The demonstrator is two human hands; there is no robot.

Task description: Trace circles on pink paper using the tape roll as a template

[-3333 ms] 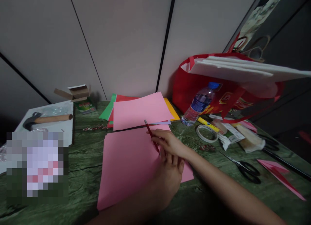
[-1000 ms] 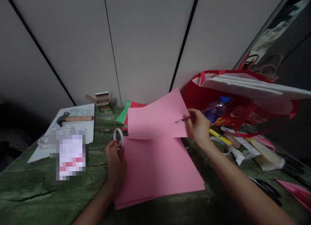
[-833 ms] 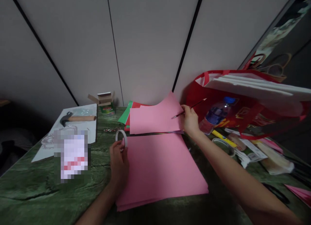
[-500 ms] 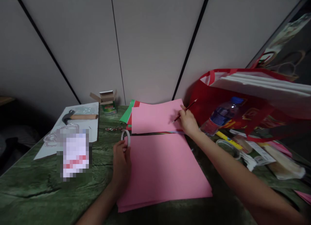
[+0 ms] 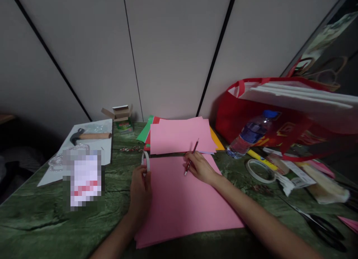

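Observation:
A stack of pink paper [image 5: 181,203] lies flat in front of me on the green table. My left hand [image 5: 141,182] is closed around a white tape roll [image 5: 146,162], held on edge at the stack's left side. Over the upper right part of the stack, my right hand [image 5: 201,165] grips a dark red pencil [image 5: 192,154], its sharpened point upward and its blunt end toward the paper. Just behind, more pink sheets [image 5: 179,136] rest on green, red and orange paper.
At left, a hammer [image 5: 91,136] lies on a white board [image 5: 41,180], with a small opened box [image 5: 123,120] behind. To the right are a red bag [image 5: 226,109], a water bottle [image 5: 248,134], another tape roll [image 5: 260,171], a yellow marker [image 5: 261,160] and scissors [image 5: 319,223].
My right hand has drawn back from the rear pink sheets to the front stack, bringing the pencil along. The left hand still holds the tape roll. The scissors have come into view.

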